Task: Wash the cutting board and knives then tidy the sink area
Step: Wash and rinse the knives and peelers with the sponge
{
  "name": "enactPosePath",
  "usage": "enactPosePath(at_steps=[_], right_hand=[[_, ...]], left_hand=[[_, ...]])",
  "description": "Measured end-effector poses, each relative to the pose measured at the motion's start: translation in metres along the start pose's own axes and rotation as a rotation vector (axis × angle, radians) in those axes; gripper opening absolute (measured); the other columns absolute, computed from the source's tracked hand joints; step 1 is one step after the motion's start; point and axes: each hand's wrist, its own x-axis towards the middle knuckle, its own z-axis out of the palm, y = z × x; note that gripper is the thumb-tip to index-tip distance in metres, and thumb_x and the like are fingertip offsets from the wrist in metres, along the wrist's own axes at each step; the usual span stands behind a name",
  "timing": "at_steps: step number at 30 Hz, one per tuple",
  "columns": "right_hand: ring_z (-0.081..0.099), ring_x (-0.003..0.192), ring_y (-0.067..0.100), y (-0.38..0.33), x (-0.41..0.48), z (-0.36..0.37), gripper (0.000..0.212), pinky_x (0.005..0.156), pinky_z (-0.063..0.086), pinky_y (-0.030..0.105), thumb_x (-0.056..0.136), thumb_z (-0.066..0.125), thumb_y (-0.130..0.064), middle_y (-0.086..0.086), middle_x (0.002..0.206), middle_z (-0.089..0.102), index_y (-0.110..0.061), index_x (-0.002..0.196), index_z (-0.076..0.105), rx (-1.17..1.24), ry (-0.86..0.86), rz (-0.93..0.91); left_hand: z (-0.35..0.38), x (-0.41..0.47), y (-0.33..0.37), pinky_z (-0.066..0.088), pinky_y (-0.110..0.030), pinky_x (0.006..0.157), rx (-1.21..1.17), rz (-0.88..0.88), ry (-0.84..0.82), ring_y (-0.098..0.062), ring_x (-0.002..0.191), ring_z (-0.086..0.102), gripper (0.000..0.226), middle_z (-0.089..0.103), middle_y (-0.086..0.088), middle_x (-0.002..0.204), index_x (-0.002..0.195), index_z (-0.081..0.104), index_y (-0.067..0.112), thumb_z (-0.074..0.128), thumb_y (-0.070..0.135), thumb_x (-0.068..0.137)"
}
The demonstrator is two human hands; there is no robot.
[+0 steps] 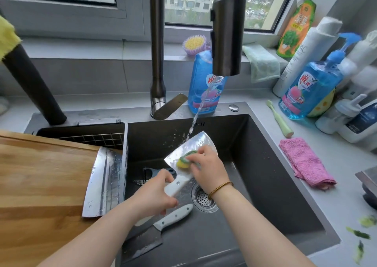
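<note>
A folded pink cloth point(306, 162) lies on the grey desk point(336, 195), near a pale green toothbrush point(279, 118). Behind them stands a blue pump bottle point(312, 91), with a tall white bottle point(306, 52) at its back. On the windowsill point(81, 50) sit an orange refill pouch point(296, 28), a light green cloth point(262, 62) and a purple-and-yellow brush point(194, 44). Green vegetable scraps point(359, 234) dot the desk's near corner.

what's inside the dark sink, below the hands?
On the bottom: a white-handled dark-bladed knife, a black peeler, a round metal drain strainer. The left hand and its steel cleaver hide the floor between.
</note>
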Motion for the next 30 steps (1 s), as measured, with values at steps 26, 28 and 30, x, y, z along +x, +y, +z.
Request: enactPosePath(at_steps=[26, 28, 30], right_hand=[[0.046, 0.090, 0.014, -0.002, -0.023, 0.006, 0.023, 0.081, 0.029, 0.005, 0.079, 0.060, 0.002, -0.009, 0.092, 0.038, -0.002, 0.100, 0.066, 0.305, 0.271, 0.086], [0.051, 0.094, 0.023, 0.004, -0.007, -0.006, 0.021, 0.079, 0.028, 0.007, 0.079, 0.058, 0.004, 0.004, 0.099, 0.045, 0.001, 0.098, 0.065, 0.307, 0.312, 0.148], [0.052, 0.101, 0.027, 0.011, 0.011, -0.021, 0.020, 0.073, 0.028, 0.009, 0.084, 0.055, -0.001, 0.015, 0.111, 0.047, 0.001, 0.103, 0.062, 0.322, 0.360, 0.304]], left_hand=[[-0.014, -0.017, 0.013, 0.036, -0.018, 0.037, -0.488, -0.018, -0.165, -0.007, 0.038, 0.039, 0.015, 0.047, -0.001, 0.062, 0.092, 0.049, 0.011, 0.046, 0.026, 0.095], [-0.016, -0.018, 0.011, 0.035, -0.017, 0.035, -0.569, -0.039, -0.204, -0.007, 0.036, 0.039, 0.019, 0.047, 0.001, 0.057, 0.096, 0.050, 0.009, 0.044, 0.027, 0.095], [-0.016, -0.018, 0.011, 0.034, -0.016, 0.034, -0.642, -0.054, -0.246, -0.006, 0.035, 0.038, 0.022, 0.046, 0.003, 0.054, 0.097, 0.051, 0.008, 0.043, 0.028, 0.095]])
